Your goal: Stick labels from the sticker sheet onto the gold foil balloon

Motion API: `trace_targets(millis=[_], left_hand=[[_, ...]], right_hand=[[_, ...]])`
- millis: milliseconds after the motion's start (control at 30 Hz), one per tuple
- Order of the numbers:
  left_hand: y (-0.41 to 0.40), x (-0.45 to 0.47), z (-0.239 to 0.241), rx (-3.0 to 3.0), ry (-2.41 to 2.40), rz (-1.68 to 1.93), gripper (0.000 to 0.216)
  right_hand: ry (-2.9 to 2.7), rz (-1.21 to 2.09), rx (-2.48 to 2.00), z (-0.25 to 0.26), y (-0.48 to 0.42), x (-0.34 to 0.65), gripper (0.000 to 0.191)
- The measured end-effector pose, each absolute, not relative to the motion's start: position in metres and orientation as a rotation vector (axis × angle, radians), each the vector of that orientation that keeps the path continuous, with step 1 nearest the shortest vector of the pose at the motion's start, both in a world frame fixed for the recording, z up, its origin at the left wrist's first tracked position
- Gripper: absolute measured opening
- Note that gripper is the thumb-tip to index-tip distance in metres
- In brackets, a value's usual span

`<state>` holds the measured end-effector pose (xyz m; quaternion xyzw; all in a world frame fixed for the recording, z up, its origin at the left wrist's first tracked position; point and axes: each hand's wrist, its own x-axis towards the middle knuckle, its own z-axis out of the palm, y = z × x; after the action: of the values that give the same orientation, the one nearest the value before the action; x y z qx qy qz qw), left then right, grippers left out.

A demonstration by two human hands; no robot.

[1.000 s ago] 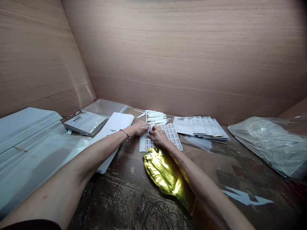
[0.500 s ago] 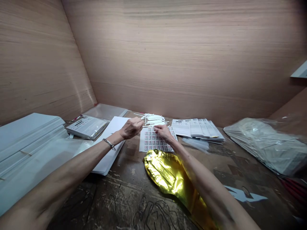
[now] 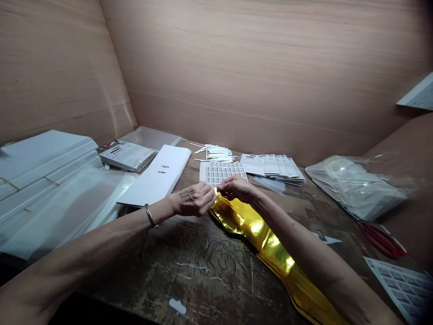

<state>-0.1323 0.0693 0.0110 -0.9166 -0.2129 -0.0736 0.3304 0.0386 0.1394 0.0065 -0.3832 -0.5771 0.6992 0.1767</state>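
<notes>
My left hand (image 3: 196, 198), with a metal bangle at the wrist, is closed at the upper end of a flat gold foil balloon (image 3: 250, 221). Facing it, my right hand (image 3: 238, 187) pinches the same end, thumb and finger together. The fingertips nearly meet, and a bit of gold shows between them; anything smaller there is too hidden to make out. The balloon runs down to the lower right, partly beneath my right forearm. Just beyond the hands lies a sheet of small printed stickers (image 3: 223, 169), its near edge covered by them.
White sticks (image 3: 218, 152) lie behind the stickers. Printed cards (image 3: 270, 164) and a plastic-wrapped bundle (image 3: 358, 185) are on the right, near red-handled scissors (image 3: 380, 239). To the left are a white card stack (image 3: 158, 176) and clear bags (image 3: 91, 198). Dark threads (image 3: 223, 253) lie in front.
Both hands have come down and nearer, from over the sticker sheet to the balloon's upper end. The view has shifted, showing the scissors and a second sticker sheet at right.
</notes>
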Motion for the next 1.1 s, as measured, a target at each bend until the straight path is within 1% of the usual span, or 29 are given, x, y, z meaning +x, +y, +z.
trace_targets(millis=[167,300,433,533,600,733,800,867,967,1100], left_hand=[[0.064,-0.13,0.007,-2.446,-0.597,-0.172,0.023],[0.062,-0.131,0.003,-2.447,-0.678,-0.278,0.022],[0.058,-0.138,-0.003,-2.335,-1.057,-0.403,0.023],[0.051,-0.141,-0.009,-2.372,-1.329,-0.47,0.025],[0.045,-0.137,-0.012,-2.441,-1.533,-0.62,0.026],[0.037,-0.12,-0.011,-2.447,-2.262,-1.223,0.03],[0.037,-0.112,-0.01,-2.375,-2.603,-1.463,0.032],[0.039,-0.106,-0.011,-2.286,-2.779,-1.623,0.03],[0.042,-0.104,-0.015,-2.214,-2.863,-1.723,0.025],[0.043,-0.105,-0.023,-2.252,-2.859,-1.624,0.023]], right_hand=[[-1.708,1.911,-1.141,0.013,0.13,0.041,0.01],[-1.791,1.712,-1.253,0.016,0.123,0.041,0.01],[-1.787,1.513,-1.431,0.011,0.123,0.046,0.009],[-1.809,1.398,-1.554,0.005,0.124,0.049,0.006],[-1.82,1.329,-1.618,0.001,0.123,0.049,0.005],[-1.737,1.33,-1.653,0.001,0.119,0.043,0.004],[-1.698,1.324,-1.67,0.003,0.116,0.04,0.003],[-1.673,1.298,-1.703,0.005,0.114,0.037,0.003],[-1.655,1.282,-1.746,0.005,0.113,0.033,0.004],[-1.673,1.238,-1.802,0.001,0.114,0.029,0.006]])
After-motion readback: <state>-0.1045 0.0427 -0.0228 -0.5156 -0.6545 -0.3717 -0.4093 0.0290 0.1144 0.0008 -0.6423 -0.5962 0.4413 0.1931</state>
